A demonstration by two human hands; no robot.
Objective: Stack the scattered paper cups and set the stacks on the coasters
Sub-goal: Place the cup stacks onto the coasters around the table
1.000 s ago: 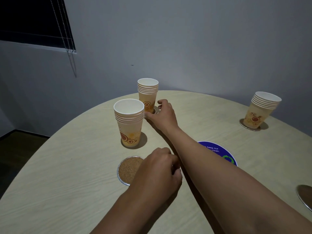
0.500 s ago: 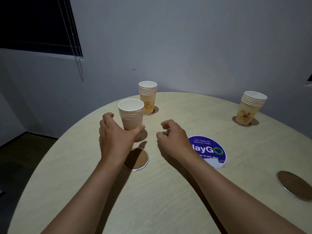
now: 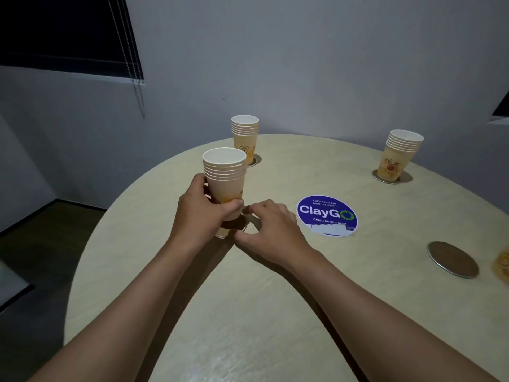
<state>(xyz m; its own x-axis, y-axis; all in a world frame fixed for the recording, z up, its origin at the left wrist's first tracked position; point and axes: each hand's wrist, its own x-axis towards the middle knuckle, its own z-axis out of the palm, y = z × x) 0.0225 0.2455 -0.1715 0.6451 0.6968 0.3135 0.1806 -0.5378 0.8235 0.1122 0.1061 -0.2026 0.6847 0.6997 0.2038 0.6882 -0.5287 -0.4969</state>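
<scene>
My left hand (image 3: 201, 209) grips a stack of paper cups (image 3: 225, 176) low on its side, upright over a round coaster (image 3: 236, 226) that the hands mostly hide. I cannot tell whether the stack touches it. My right hand (image 3: 271, 226) rests beside that coaster with fingers spread at its rim, holding nothing. A second stack (image 3: 245, 137) stands on a coaster at the far edge. A third stack (image 3: 399, 154) stands on a coaster (image 3: 391, 177) at the far right. A bare coaster (image 3: 453, 259) lies on the right.
The round beige table (image 3: 248, 312) carries a blue ClayGo sticker (image 3: 327, 215) right of my hands. Part of another cup (image 3: 502, 261) shows at the right frame edge. A wall stands behind the table, and a dark window with a blind cord hangs upper left.
My left hand closed on the near stack and moved it toward me, over the near coaster. My right hand shifted to that coaster's rim. The view moved left and closer.
</scene>
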